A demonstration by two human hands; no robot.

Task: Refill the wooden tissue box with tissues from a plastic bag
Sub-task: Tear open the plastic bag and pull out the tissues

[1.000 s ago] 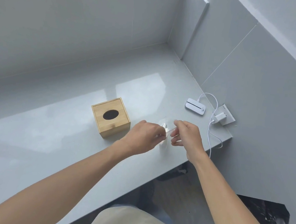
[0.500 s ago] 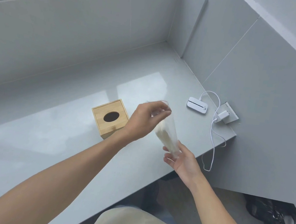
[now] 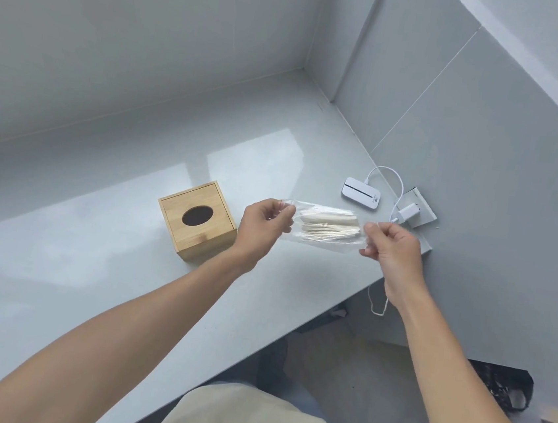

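A clear plastic bag [image 3: 327, 228] with a stack of pale tissues inside is stretched level above the grey counter. My left hand [image 3: 264, 225] pinches its left end and my right hand [image 3: 390, 250] pinches its right end. The wooden tissue box [image 3: 197, 220] stands on the counter [image 3: 74, 276] just left of my left hand. Its lid is on, and the dark oval slot faces up.
A white flat device [image 3: 361, 193] lies at the counter's right end, its white cable [image 3: 397, 189] running to a charger [image 3: 408, 212] in a wall socket. Grey tiled walls close the back and right. The counter's front edge runs diagonally below my hands; a black object [image 3: 503, 386] lies on the floor.
The bag has turned from hanging upright to lying level between both hands. My right hand rose from under the bag to its right end, and my left hand moved left.
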